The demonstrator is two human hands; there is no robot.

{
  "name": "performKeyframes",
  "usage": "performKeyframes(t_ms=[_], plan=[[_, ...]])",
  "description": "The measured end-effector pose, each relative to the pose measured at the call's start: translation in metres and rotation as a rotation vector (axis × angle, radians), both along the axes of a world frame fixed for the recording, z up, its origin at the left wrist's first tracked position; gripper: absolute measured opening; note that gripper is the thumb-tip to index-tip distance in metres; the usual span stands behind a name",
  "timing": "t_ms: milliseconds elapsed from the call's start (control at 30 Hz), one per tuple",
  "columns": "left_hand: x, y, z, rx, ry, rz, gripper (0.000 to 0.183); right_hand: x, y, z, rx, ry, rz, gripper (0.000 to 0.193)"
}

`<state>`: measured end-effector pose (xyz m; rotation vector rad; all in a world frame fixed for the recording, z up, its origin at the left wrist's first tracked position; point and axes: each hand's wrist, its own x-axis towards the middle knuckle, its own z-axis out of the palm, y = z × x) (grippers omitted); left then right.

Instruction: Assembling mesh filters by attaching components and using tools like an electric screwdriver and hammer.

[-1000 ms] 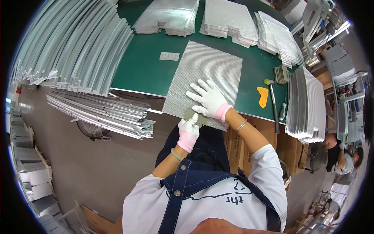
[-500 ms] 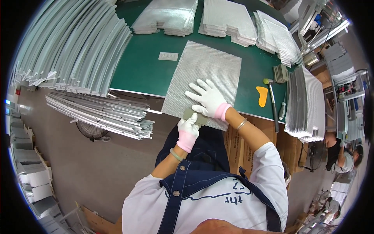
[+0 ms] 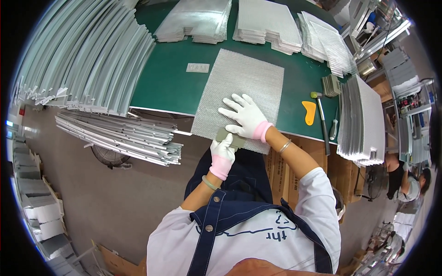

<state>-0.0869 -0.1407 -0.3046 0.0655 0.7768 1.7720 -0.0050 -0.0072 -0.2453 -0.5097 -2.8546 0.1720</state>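
A silver mesh sheet [image 3: 244, 73] lies flat on the green table, with its near edge jutting past the table's front. My right hand [image 3: 246, 117], in a white glove with a pink cuff, rests on the sheet with its fingers spread. At the sheet's near edge, my left hand [image 3: 222, 155], gloved alike, pinches a small grey-green rectangular plate [image 3: 235, 140], thumb on top. The plate's underside and the left fingers beneath it are hidden. My right thumb reaches close to the plate; whether it touches cannot be made out.
Long metal strips [image 3: 87, 55] fill the table's left side. Mesh-sheet stacks [image 3: 267, 25] line the back, another stack [image 3: 363, 122] stands right. A yellow scraper [image 3: 309, 113], hammer [image 3: 322, 119], screwdriver [image 3: 334, 126] and small plates [image 3: 331, 85] lie nearby. A clear label-like piece [image 3: 197, 68] lies left of the sheet.
The view has shifted very slightly. Both hands, the plate and the mesh sheet keep practically the same places.
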Motion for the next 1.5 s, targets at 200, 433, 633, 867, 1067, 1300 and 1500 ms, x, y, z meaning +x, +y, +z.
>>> performKeyframes(t_ms=[200,433,633,867,1067,1300,1500], plan=[[0.003,0.001,0.002,0.01,0.012,0.004,0.024,0.002,-0.001,0.002,0.054,-0.045,-0.002,0.055],[0.002,0.003,-0.001,-0.021,-0.084,-0.042,0.022,0.008,0.011,-0.009,-0.04,-0.003,0.011,0.05],[0.025,0.013,0.0,-0.046,-0.186,-0.07,0.022,0.02,0.033,-0.011,-0.282,0.076,0.094,0.049],[-0.006,-0.001,-0.003,-0.047,-0.087,-0.656,0.059,0.056,0.013,0.016,-0.235,0.285,-0.105,0.046],[-0.09,-0.027,0.021,-0.33,0.53,-0.366,0.058,0.136,-0.058,0.02,-0.512,0.547,-0.979,0.03],[-0.082,-0.005,0.014,-0.328,0.745,-0.297,0.028,0.127,-0.097,-0.038,-1.387,0.869,-1.024,0.032],[-0.078,0.011,0.02,-0.297,0.517,-0.299,0.029,0.139,-0.064,-0.056,-1.413,1.065,-0.83,0.035]])
